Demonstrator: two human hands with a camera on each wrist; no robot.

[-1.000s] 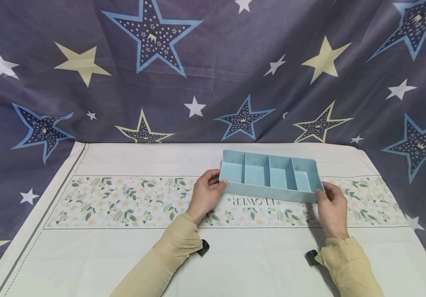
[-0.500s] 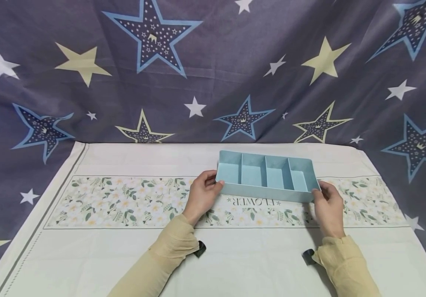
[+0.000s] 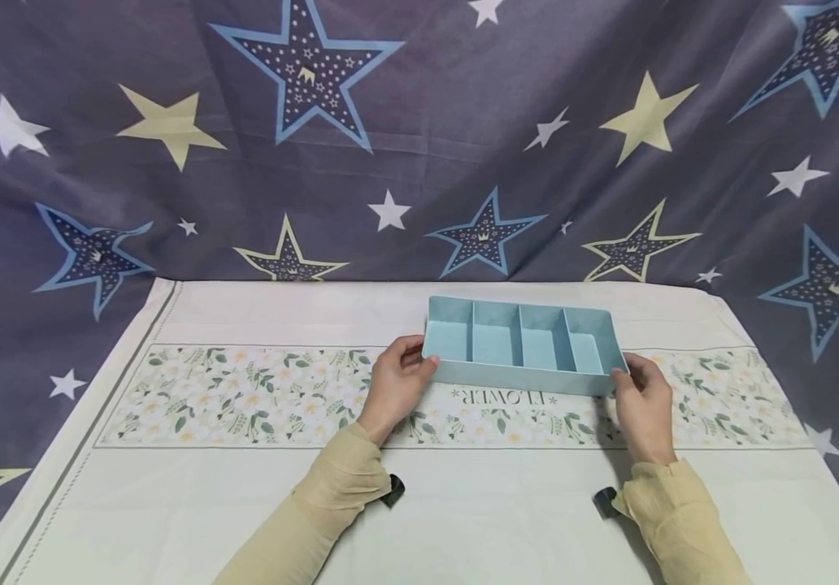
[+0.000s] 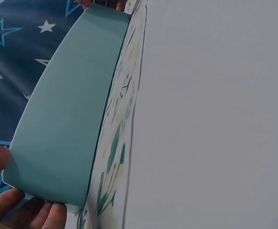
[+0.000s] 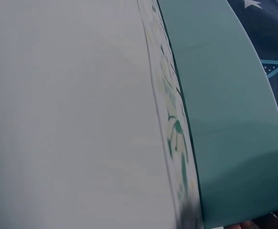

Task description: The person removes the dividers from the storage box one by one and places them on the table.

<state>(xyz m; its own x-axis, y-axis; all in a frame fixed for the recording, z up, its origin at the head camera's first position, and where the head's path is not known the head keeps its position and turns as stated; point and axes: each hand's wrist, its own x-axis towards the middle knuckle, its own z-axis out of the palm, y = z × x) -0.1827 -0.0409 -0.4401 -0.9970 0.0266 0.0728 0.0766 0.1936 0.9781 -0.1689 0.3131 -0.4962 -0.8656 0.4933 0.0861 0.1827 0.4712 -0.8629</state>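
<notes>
A light blue organizer box (image 3: 515, 377) with several compartments in a row lies toward the back of the table, right of the middle. All the compartments I see are bare inside. My left hand (image 3: 395, 388) holds its near left corner, thumb on the front rim and fingers against the end wall. At the near right corner my right hand (image 3: 645, 410) grips it the same way. The left wrist view shows the box's front wall (image 4: 67, 109) with thumb and fingertips around one end. In the right wrist view the front wall (image 5: 234, 109) fills the right side, fingers mostly cut off below.
A white tablecloth (image 3: 463, 512) covers the table, with a floral strip (image 3: 244, 398) lettered "FLOWER" running across under the box. Behind the table hangs a dark curtain (image 3: 434, 106) printed with stars. A black strap piece (image 3: 393, 491) shows at the left cuff.
The box and both hands have shifted slightly left, mostly during the first half second. The grip of both hands looks the same. The head view has turned a little.
</notes>
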